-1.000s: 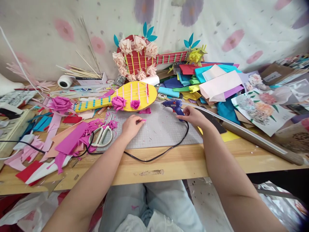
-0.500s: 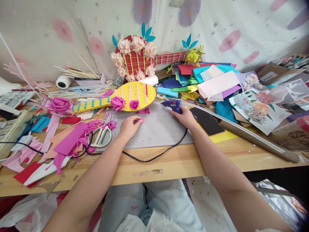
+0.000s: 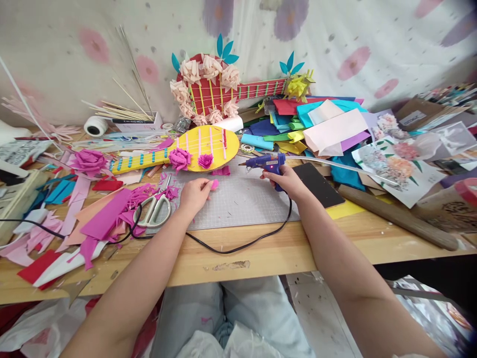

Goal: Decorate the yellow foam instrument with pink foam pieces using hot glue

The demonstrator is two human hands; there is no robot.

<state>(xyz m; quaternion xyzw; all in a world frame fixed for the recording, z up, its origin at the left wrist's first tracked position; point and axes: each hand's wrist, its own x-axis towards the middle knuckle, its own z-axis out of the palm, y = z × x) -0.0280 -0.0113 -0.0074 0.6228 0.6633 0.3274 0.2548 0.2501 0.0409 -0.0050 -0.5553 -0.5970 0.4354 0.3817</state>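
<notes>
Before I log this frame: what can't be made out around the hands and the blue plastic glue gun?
All in the head view:
Small pink paper piece: its pinched part, hidden by the left hand.
Blue plastic glue gun: much of the grip, covered by the right hand.
Whitish label on the gun: print too small.
Thin black cable: far end, cut off by the left edge.
</notes>
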